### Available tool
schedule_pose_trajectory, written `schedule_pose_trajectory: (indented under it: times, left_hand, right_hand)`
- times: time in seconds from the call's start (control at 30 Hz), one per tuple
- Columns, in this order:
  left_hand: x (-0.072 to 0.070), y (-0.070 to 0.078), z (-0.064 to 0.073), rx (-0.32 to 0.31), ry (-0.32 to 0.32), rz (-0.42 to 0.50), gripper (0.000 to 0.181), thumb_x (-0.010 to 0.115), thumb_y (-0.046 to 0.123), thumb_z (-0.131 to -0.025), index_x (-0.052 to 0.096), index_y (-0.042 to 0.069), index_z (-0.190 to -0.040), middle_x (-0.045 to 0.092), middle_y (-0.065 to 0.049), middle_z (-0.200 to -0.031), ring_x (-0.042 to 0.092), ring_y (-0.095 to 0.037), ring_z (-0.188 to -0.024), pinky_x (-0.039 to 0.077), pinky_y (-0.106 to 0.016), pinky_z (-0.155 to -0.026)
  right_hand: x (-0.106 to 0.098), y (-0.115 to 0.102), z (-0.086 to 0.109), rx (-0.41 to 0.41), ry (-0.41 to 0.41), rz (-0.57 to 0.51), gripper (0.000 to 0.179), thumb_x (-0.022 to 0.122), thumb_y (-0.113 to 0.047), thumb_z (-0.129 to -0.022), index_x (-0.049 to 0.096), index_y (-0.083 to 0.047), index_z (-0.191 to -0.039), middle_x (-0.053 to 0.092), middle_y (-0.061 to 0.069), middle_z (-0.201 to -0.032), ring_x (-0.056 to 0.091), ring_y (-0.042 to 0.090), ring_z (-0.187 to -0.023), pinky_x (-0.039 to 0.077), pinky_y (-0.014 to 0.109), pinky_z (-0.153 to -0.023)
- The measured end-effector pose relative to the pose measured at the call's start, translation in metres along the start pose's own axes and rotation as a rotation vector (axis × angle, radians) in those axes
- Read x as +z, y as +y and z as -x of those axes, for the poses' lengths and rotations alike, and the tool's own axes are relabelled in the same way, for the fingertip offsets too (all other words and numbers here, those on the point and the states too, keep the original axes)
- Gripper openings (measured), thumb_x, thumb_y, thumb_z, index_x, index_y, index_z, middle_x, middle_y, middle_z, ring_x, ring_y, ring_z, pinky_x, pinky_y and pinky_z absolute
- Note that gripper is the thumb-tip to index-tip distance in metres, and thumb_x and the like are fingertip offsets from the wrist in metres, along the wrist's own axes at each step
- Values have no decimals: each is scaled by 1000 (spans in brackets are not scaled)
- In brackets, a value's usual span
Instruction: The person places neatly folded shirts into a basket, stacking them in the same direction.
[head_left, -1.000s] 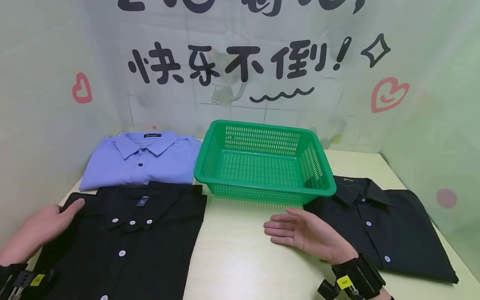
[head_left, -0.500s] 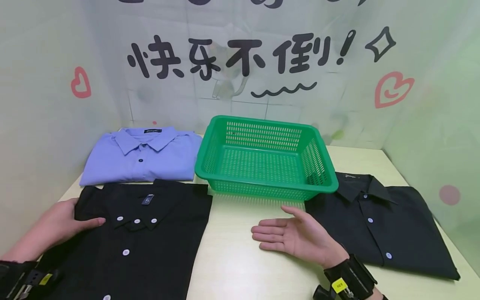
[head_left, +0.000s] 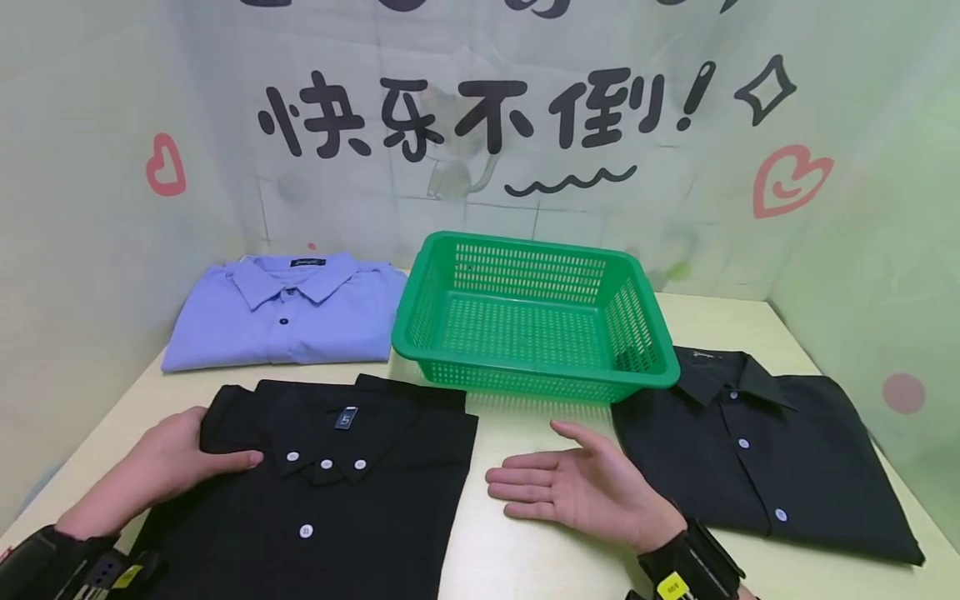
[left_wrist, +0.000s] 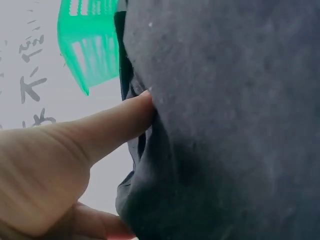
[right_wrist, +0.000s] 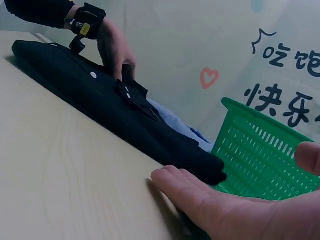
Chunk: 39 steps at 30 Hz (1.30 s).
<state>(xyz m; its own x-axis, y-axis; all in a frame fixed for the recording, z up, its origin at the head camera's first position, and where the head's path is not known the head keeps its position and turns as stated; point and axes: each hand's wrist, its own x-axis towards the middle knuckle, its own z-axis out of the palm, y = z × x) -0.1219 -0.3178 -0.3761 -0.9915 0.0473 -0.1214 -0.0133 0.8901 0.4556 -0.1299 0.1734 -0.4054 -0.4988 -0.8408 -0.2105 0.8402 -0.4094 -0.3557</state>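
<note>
A folded black button-down shirt [head_left: 337, 500] lies at the front left of the table. My left hand [head_left: 180, 462] grips its left shoulder, thumb on top of the cloth and fingers under the edge; the left wrist view shows that thumb [left_wrist: 100, 130] pressed on the black fabric [left_wrist: 225, 125]. My right hand [head_left: 555, 487] is held open on edge, palm facing left, just right of the shirt's right side and not touching it. In the right wrist view the right hand's fingers [right_wrist: 200, 197] lie by the shirt's near corner [right_wrist: 100, 95].
A green plastic basket [head_left: 528, 371] stands empty at the middle back. A folded blue shirt [head_left: 285, 317] lies at the back left, and a second folded black shirt [head_left: 757, 458] at the right. Bare pale tabletop [head_left: 517, 558] shows between the hands. Decorated walls close in three sides.
My left hand has taken hold of the black shirt's shoulder and slid the shirt to the right, toward the centre. My right hand has moved a little leftward, still open.
</note>
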Motion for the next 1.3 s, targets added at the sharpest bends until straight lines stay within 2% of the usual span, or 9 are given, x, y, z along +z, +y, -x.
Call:
schedule_pose_trajectory:
  times: [0.13,0.3,0.37,0.5,0.67,0.87,0.97,1.13,1.3]
  left_hand:
    - [3,10,-3,-43,-82,94,78,78,48,-81,49,-17,-116,62,-18,-94,60,-29,-81,51,-42,-67]
    - [-6,5,-11,-110,-198,276,57,56,53,-96,59,-4,-101,54,-4,-78,53,-20,-75,43,-33,-64]
    - [-9,0,-13,-107,-250,377,56,49,51,-101,64,-3,-104,58,-4,-83,55,-19,-82,46,-33,-70]
    - [-10,-7,-15,-87,-353,600,54,46,43,-105,65,-6,-117,68,-10,-105,62,-20,-97,52,-35,-84]
    - [-6,-7,-14,-76,-371,702,51,46,39,-105,64,-8,-115,67,-11,-106,63,-19,-98,52,-34,-83]
    - [-1,0,-12,-55,-365,795,57,44,40,-106,53,-12,-128,64,-13,-115,62,-20,-103,52,-35,-86]
    - [3,3,-12,-63,-368,862,63,41,42,-106,41,-12,-138,62,-12,-121,61,-19,-105,51,-35,-88]
    - [11,6,-14,-68,-416,959,68,37,44,-107,26,-8,-148,53,-11,-134,55,-16,-114,48,-34,-94]
    - [15,12,-14,-62,-515,1062,71,35,49,-106,18,-2,-154,41,-8,-146,48,-11,-122,44,-34,-99]
  right_hand:
    - [2,1,0,-1,11,8,82,34,-45,-105,-4,12,-149,15,32,-155,17,43,-143,17,48,-115]
    - [4,5,-1,-18,21,-1,80,34,-43,-105,-4,13,-149,15,33,-155,18,43,-143,17,48,-115]
    - [5,8,-2,-26,26,-7,80,34,-42,-105,-4,13,-149,11,32,-156,19,44,-142,17,48,-116]
    - [7,12,-3,-54,31,-13,79,34,-39,-105,-6,13,-149,4,32,-157,21,45,-142,17,48,-116]
    - [7,19,-8,-74,-28,-15,75,30,-37,-105,-4,13,-149,9,33,-156,17,45,-142,15,48,-116]
    - [6,25,-15,-74,-124,49,67,22,-34,-106,4,12,-151,13,31,-156,14,42,-144,12,47,-116]
    - [6,28,-16,-96,-127,92,59,21,-27,-107,10,11,-151,18,29,-156,16,40,-144,13,47,-116]
    - [9,34,-20,-172,-149,199,49,25,-3,-105,17,6,-152,28,20,-154,24,32,-142,15,45,-116]
    - [14,40,-22,-231,-67,245,41,36,8,-98,46,5,-138,45,16,-143,39,29,-133,24,43,-113]
